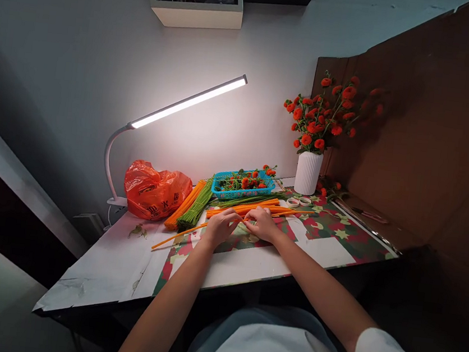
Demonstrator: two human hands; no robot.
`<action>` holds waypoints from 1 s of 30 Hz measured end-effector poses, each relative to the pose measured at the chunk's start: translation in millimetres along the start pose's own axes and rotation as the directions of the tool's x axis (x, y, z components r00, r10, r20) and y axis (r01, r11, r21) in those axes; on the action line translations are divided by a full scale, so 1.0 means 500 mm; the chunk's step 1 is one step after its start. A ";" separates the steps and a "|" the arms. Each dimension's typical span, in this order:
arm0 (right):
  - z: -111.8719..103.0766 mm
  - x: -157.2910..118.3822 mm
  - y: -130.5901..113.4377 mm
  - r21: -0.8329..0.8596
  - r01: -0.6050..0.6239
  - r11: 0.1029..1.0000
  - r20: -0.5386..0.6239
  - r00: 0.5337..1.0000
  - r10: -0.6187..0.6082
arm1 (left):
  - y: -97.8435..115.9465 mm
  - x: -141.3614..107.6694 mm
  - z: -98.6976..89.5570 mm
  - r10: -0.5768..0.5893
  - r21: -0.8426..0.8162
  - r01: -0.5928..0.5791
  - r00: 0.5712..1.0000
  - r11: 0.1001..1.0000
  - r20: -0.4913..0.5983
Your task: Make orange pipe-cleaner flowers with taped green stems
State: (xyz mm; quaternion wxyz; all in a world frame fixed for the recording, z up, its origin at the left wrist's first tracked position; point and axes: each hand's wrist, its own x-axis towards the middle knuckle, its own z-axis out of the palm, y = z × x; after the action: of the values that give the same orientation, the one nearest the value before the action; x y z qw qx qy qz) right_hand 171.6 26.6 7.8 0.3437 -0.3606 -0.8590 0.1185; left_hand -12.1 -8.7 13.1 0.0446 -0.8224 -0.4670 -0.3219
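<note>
My left hand [221,226] and my right hand [261,224] are close together over the patterned table cover, fingertips pinched on an orange stem [181,234]. The stem slants down to the left from between my hands; its part at the fingertips is mostly hidden. Just behind my hands lies a pile of orange stems [252,205]. Bundles of orange stems [185,205] and green stems [197,208] rest side by side to the left. A blue basket [241,194] behind the pile holds green stems with small orange flowers.
An orange plastic bag [154,189] sits beside the lamp [190,102]. Tape rolls [293,202] lie right of the pile, near a white vase [307,173] of orange flowers. Pink-handled tool [369,215] lies at the right by cardboard [425,135].
</note>
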 end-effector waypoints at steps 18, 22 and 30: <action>0.004 -0.002 -0.002 -0.234 0.169 0.957 0.063 0.985 -0.159 | -0.001 0.002 0.004 -0.108 -0.078 0.113 0.992 0.991 0.073; 0.011 0.000 -0.005 -0.292 0.169 0.941 0.077 0.985 -0.153 | -0.007 0.005 0.009 -0.197 -0.229 0.220 0.973 0.948 0.119; -0.004 0.001 -0.008 -0.071 -0.008 0.997 0.160 0.987 0.019 | -0.011 0.001 0.010 -0.031 -0.166 0.037 0.999 0.985 0.036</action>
State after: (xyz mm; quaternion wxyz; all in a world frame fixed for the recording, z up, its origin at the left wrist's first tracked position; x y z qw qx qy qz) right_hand 170.4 24.0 11.4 0.2595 -0.3676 -0.8850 0.1193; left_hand -13.8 -3.4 8.1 -0.0377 -0.8204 -0.4531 -0.3467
